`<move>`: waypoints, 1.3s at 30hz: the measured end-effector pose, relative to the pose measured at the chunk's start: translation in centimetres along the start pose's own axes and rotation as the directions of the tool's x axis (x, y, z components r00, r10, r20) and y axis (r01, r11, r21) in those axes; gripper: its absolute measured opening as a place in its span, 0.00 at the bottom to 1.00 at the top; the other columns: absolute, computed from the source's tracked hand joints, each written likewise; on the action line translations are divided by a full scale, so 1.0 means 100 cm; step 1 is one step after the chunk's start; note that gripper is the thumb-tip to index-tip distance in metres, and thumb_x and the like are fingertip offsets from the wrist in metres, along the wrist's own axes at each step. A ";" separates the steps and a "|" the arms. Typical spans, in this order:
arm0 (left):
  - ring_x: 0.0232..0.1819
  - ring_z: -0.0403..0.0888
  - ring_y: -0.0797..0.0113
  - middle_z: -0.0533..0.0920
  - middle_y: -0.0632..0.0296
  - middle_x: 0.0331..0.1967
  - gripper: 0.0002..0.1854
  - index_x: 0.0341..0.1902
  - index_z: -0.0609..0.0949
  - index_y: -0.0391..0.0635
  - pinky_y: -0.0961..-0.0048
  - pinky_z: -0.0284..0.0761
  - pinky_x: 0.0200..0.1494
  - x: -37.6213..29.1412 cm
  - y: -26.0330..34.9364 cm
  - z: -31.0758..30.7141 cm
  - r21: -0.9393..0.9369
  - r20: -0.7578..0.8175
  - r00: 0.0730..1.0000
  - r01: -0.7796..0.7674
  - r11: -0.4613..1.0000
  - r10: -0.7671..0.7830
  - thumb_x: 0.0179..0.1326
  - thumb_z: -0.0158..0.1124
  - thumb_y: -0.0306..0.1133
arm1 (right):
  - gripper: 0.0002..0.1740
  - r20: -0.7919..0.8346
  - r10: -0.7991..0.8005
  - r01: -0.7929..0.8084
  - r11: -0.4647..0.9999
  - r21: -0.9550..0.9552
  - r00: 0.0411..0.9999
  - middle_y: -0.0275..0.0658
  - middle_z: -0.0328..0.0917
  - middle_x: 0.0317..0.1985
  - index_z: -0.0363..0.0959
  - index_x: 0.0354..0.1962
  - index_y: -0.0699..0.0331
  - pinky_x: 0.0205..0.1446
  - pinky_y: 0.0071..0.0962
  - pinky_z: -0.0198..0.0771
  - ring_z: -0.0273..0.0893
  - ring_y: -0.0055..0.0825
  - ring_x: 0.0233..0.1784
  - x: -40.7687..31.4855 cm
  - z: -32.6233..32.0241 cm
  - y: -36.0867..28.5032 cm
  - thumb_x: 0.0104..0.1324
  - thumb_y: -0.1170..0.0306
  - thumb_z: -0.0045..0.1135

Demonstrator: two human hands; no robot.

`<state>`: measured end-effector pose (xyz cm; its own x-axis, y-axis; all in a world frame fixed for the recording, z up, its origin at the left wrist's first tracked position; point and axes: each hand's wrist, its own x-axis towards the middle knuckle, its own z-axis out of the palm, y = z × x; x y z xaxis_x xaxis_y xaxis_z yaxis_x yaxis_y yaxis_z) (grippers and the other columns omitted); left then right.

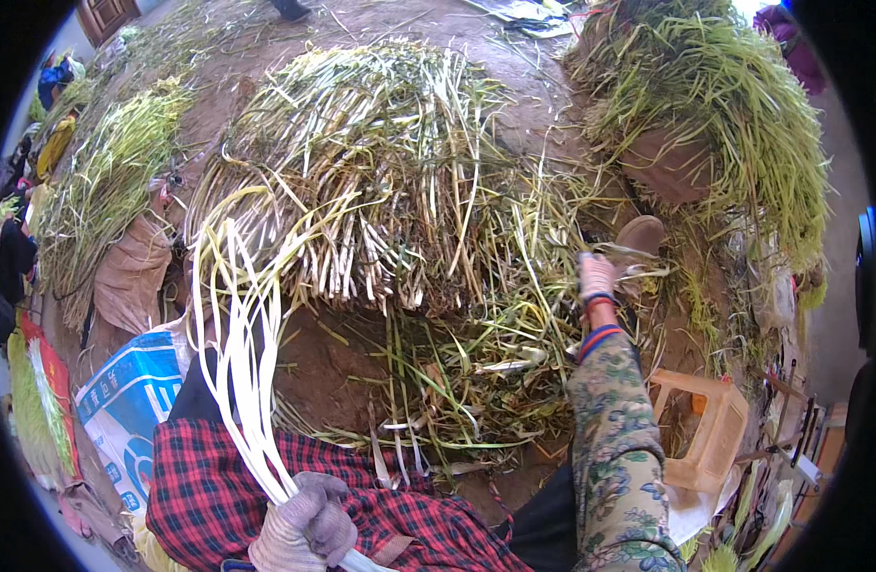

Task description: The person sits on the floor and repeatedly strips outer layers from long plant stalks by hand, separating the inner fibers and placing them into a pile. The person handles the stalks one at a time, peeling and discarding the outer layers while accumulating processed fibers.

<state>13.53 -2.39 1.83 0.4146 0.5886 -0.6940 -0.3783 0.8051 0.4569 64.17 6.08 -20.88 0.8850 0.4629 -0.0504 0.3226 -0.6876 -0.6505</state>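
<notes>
My left hand (306,522), in a greyish knitted glove, grips the lower ends of a bunch of long pale stalks (252,357) above my lap. The stalks are white below, and their yellowish upper leaves arch over. At the end of a camouflage-print sleeve, my right hand (597,275) reaches out above the loose leaf litter (509,372). Withered leaves (642,266) show beside its fingers; whether the hand holds them is unclear. A broad heap of leafy stalks (366,193) lies before me, pale ends towards me.
A blue-and-white printed sack (134,415) lies at my left. An upturned tan plastic stool (702,422) stands at my right. Larger green piles (724,114) rise at the upper right, with more stalks (123,157) at the left. A shoe (639,234) shows beyond my right hand.
</notes>
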 end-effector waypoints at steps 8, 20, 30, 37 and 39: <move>0.10 0.52 0.74 0.56 0.70 0.11 0.15 0.42 0.74 0.43 0.76 0.55 0.12 -0.003 -0.006 -0.003 -0.074 0.040 0.995 0.089 0.993 -0.087 0.61 0.54 0.42 | 0.24 0.297 -0.100 0.188 0.939 -0.288 0.950 0.51 0.77 0.33 0.73 0.37 0.65 0.43 0.34 0.66 0.74 0.43 0.39 0.006 -0.071 -0.063 0.56 0.52 0.51; 0.08 0.51 0.78 0.55 0.73 0.09 0.14 0.40 0.75 0.45 0.80 0.50 0.09 0.008 -0.009 -0.003 -0.024 -0.034 0.998 0.058 0.998 -0.059 0.63 0.51 0.43 | 0.11 0.348 0.100 -0.173 0.967 0.187 0.932 0.31 0.66 0.16 0.68 0.23 0.59 0.17 0.24 0.60 0.61 0.22 0.13 0.056 -0.094 -0.009 0.56 0.61 0.54; 0.09 0.51 0.77 0.56 0.71 0.11 0.12 0.40 0.75 0.46 0.80 0.50 0.10 0.003 -0.013 0.004 -0.044 -0.030 0.992 0.121 0.992 -0.123 0.62 0.53 0.41 | 0.15 0.547 -0.217 0.120 0.971 0.208 0.809 0.38 0.73 0.29 0.73 0.37 0.66 0.28 0.24 0.71 0.74 0.25 0.26 -0.013 -0.064 -0.070 0.59 0.62 0.50; 0.09 0.53 0.78 0.58 0.71 0.12 0.11 0.41 0.74 0.47 0.81 0.49 0.11 0.003 -0.016 0.003 -0.038 -0.037 0.989 0.145 0.989 -0.146 0.62 0.53 0.40 | 0.19 0.780 -0.222 0.261 0.962 0.078 0.585 0.41 0.74 0.31 0.72 0.39 0.66 0.30 0.25 0.71 0.74 0.26 0.26 -0.077 0.024 -0.125 0.62 0.58 0.45; 0.10 0.53 0.78 0.58 0.71 0.12 0.11 0.40 0.74 0.47 0.81 0.49 0.11 0.005 -0.015 0.002 -0.044 -0.042 0.988 0.145 0.988 -0.147 0.62 0.53 0.41 | 0.22 0.725 -0.303 0.359 0.930 0.083 0.618 0.43 0.75 0.27 0.72 0.36 0.67 0.36 0.29 0.68 0.74 0.32 0.31 -0.075 0.048 -0.126 0.60 0.54 0.46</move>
<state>14.44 -3.27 0.96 0.4306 0.4600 -0.7765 -0.3498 0.8782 0.3263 51.88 13.94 -15.92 0.2056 0.9003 -0.3836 0.5896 -0.4268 -0.6857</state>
